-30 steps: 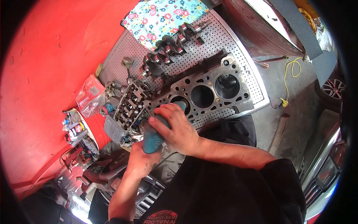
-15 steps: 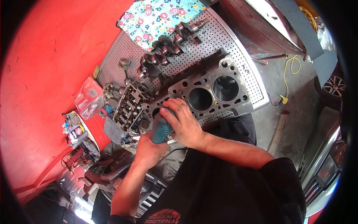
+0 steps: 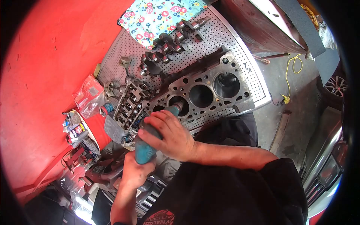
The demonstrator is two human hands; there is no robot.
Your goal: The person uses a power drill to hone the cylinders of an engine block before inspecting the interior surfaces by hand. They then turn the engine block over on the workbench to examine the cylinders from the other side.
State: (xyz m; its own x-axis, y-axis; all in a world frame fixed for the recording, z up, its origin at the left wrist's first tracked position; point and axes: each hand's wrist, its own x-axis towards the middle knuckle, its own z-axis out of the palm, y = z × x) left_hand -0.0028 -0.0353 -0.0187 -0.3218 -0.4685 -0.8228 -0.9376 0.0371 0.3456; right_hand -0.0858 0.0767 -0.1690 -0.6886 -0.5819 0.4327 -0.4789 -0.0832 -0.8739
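Both my hands hold a teal power drill over the engine block. My left hand is wrapped round its rear end, low in the view. My right hand is closed over the top of its body. The drill's metal nose points up and to the right, at the mouth of a cylinder bore; whatever is fitted at its tip is hidden inside. Two wider bores show to the right, and a smaller part of another lies by my right fingertips.
A crankshaft lies behind the block on the perforated metal table. A floral cloth covers the table's back. Left of the block sit a cylinder head and a piston. A yellow cord lies on the floor.
Both hands and the drill have moved down and left, away from the block. The drill's nose and the bore around it now show; before, my right hand covered them.
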